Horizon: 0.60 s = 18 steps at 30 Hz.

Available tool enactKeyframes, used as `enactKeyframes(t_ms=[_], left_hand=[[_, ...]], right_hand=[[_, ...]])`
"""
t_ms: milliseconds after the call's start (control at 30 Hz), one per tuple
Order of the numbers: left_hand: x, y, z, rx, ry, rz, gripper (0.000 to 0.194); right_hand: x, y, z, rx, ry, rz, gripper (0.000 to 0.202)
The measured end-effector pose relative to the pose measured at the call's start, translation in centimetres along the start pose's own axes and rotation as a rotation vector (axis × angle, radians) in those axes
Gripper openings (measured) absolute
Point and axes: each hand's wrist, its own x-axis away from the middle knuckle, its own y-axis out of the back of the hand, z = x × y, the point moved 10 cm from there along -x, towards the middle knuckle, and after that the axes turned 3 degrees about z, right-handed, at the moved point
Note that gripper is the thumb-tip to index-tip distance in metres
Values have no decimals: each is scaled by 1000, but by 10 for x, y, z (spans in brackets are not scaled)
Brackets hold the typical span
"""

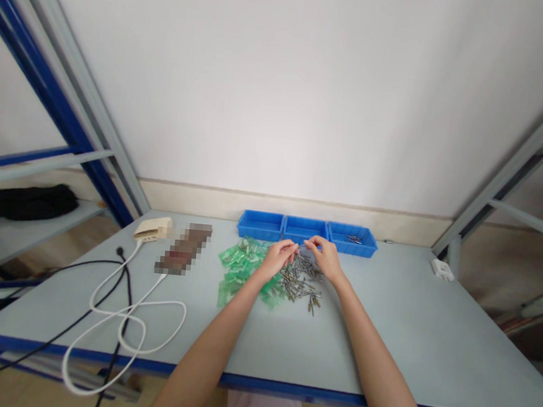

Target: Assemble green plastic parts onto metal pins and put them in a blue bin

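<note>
Above a pile of small metal parts, my left hand (277, 259) and my right hand (323, 254) face each other with fingertips pinched. A thin metal piece (301, 245) spans the narrow gap between them; its exact kind is too small to make out. Underneath lies the heap of slim metal parts (296, 287), screw-like shanks, some with brass-coloured ends. Crumpled green plastic bags (237, 270) spread to the left of the heap, partly behind my left forearm. My fingers partly cover the front of the middle blue tray (305, 227).
Left and right blue trays (260, 226) flank the middle one; the right tray (367, 248) holds several metal pieces. A cream box (153, 228), a blurred-out object (184, 251) and white and black cables (98, 340) occupy the left. A white adapter (441, 269) sits far right.
</note>
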Motion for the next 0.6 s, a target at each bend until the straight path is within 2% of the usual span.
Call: enactKeyframes(t_ms=[133, 333, 600], left_hand=[[-1, 3, 2, 40, 3, -25, 32], [-1, 1, 8, 40, 52, -12, 40], [-3, 3, 10, 9, 17, -6, 39]], right_hand=[[0, 3, -3, -58, -3, -36, 29], [0, -5, -5, 3, -47, 42, 42], [0, -1, 0, 30, -13, 77, 35]])
